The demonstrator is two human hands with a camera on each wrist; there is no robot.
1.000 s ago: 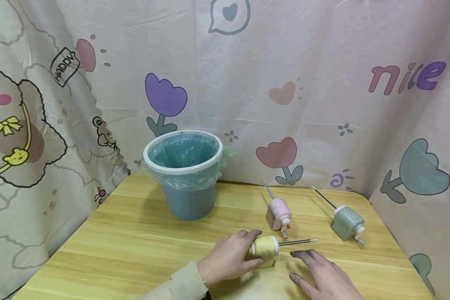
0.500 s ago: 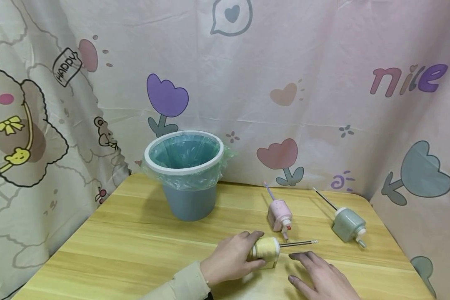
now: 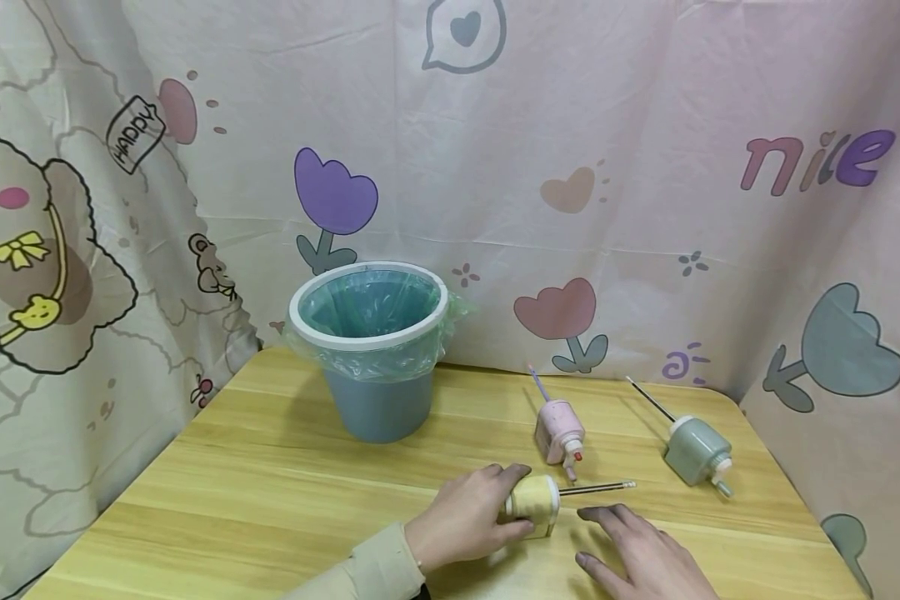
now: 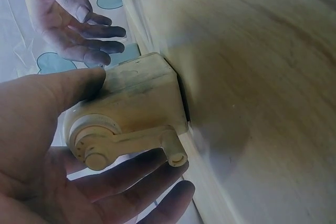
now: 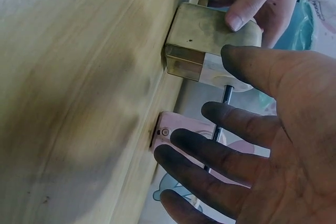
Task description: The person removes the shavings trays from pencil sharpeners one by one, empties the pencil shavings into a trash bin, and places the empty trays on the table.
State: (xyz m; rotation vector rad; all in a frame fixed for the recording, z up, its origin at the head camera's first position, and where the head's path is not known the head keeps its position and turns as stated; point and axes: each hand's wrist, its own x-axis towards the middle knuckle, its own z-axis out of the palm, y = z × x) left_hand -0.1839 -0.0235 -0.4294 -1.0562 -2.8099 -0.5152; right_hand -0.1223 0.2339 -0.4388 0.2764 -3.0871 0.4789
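On the wooden table my left hand (image 3: 465, 517) grips a yellow crank pencil sharpener (image 3: 536, 502), thumb on one side and fingers on the other. Its crank handle (image 4: 139, 142) faces the left palm in the left wrist view. A dark striped pencil (image 3: 598, 488) sticks out of the sharpener's other end, pointing right. My right hand (image 3: 641, 554) is just beside that pencil, fingers spread and holding nothing. In the right wrist view the pencil (image 5: 228, 95) passes behind the right fingers (image 5: 210, 150).
Beyond the hands lies a pink sharpener (image 3: 560, 427) with a purple pencil (image 3: 540, 385) in it. Farther right is a grey-green sharpener (image 3: 697, 450) with a dark pencil (image 3: 651, 400). A blue bin (image 3: 382, 404) with a plastic liner stands back left, before a printed curtain (image 3: 457, 167).
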